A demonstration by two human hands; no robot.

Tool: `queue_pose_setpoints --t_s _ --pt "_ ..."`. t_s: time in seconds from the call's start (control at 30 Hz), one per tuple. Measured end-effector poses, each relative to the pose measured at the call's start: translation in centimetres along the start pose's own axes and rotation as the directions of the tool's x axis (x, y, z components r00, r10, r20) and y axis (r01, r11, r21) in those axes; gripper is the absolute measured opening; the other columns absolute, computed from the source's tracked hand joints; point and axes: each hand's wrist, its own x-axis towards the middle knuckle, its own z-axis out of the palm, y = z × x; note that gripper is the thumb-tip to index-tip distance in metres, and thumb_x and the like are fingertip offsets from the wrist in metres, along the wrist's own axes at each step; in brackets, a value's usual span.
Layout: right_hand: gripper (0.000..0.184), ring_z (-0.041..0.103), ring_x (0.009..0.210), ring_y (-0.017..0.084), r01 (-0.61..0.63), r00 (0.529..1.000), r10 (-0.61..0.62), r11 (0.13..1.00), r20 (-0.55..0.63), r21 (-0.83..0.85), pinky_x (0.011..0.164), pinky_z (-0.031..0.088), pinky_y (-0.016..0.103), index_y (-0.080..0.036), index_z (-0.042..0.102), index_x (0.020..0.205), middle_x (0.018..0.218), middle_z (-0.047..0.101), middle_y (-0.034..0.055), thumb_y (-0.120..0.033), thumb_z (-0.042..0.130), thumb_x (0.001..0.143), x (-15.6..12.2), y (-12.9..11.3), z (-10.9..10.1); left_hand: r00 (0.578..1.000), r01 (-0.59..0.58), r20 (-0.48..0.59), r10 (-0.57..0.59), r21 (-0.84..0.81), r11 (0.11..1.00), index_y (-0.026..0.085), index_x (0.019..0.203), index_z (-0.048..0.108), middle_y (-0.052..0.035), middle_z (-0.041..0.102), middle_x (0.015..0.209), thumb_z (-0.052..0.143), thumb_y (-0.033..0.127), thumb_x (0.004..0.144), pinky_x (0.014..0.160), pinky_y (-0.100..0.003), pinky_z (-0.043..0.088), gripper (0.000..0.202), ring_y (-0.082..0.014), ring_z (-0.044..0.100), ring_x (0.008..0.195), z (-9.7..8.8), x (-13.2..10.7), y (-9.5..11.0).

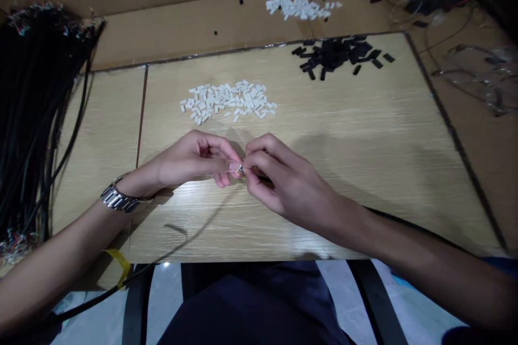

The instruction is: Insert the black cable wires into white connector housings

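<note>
Over the middle of the table, my left hand (198, 159) pinches a small white connector (238, 168) between thumb and fingers. Right beside it, fingertips nearly touching, my right hand (287, 178) is closed on the thin wires (242, 171) at the end of a black cable (408, 222). That cable passes beneath my right forearm toward the right edge. How far the wires sit in the connector is hidden by my fingers. Just beyond my hands lies a pile of small white connectors (229, 99).
Black sleeve-like pieces (340, 54) are heaped at the back right, with more white pieces (295, 0) behind them. A thick bundle of black cables (32, 118) lies at the left. Another cable with a yellow tag (120, 267) crosses the front edge. Clear tangled strands (481, 78) lie far right.
</note>
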Motion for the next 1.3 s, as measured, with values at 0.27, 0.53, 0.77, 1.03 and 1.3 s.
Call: queue_pose_setpoints --t_s 0.27,0.53,0.77,1.03,1.3 --pt "0.011 0.059 0.08 0.015 -0.014 1.0 0.014 1.0 0.025 0.014 0.065 0.052 0.029 -0.018 0.054 0.094 0.1 0.057 0.008 -0.009 0.049 0.094 0.0 -0.4 -0.2 0.999 -0.032 0.004 0.032 -0.007 0.999 0.012 0.084 0.074 -0.0008 0.073 0.068 0.072 0.009 0.082 0.06 -0.018 0.056 0.004 -0.0099 0.068 0.059 0.0 -0.1 -0.2" --pt "0.007 0.058 0.068 0.012 -0.331 0.943 0.326 0.905 0.062 0.267 0.058 0.047 0.025 -0.016 0.064 0.089 0.084 0.062 0.0018 -0.022 0.061 0.091 1.3 0.1 -2.0 0.989 -0.149 -0.039 0.146 -0.11 0.983 0.012 0.083 0.072 -0.002 0.074 0.068 0.08 0.017 0.08 0.058 -0.018 0.056 0.01 -0.0097 0.067 0.055 -0.5 -0.2 -1.1" --pt "0.016 0.059 0.062 0.011 -0.629 0.777 0.445 0.519 0.445 0.579 0.055 0.052 0.024 -0.016 0.068 0.092 0.072 0.062 -0.0016 -0.031 0.062 0.091 2.2 0.6 -2.4 0.967 -0.254 -0.051 0.251 -0.051 0.966 0.012 0.088 0.071 -0.0008 0.072 0.068 0.078 0.018 0.084 0.06 -0.016 0.055 0.01 -0.0081 0.067 0.059 -0.7 -0.3 -1.9" --pt "0.014 0.056 0.062 0.01 -0.644 0.758 0.488 0.458 0.432 0.612 0.057 0.048 0.022 -0.017 0.067 0.086 0.073 0.061 -0.0023 -0.03 0.064 0.09 2.2 0.4 -1.8 0.958 -0.286 -0.043 0.284 -0.081 0.955 0.012 0.089 0.071 -0.0005 0.071 0.068 0.076 0.017 0.084 0.06 -0.018 0.058 0.008 -0.0095 0.067 0.062 -0.4 -0.2 -2.0" --pt "0.017 0.051 0.06 0.012 -0.627 0.771 0.496 0.484 0.399 0.61 0.054 0.039 0.025 -0.018 0.066 0.082 0.069 0.057 -0.003 -0.034 0.068 0.087 2.0 0.3 -1.2 0.957 -0.289 -0.056 0.286 -0.05 0.956 0.012 0.088 0.072 -0.0009 0.072 0.068 0.077 0.019 0.084 0.06 -0.019 0.058 0.009 -0.0098 0.068 0.062 -0.2 -0.4 -1.7"
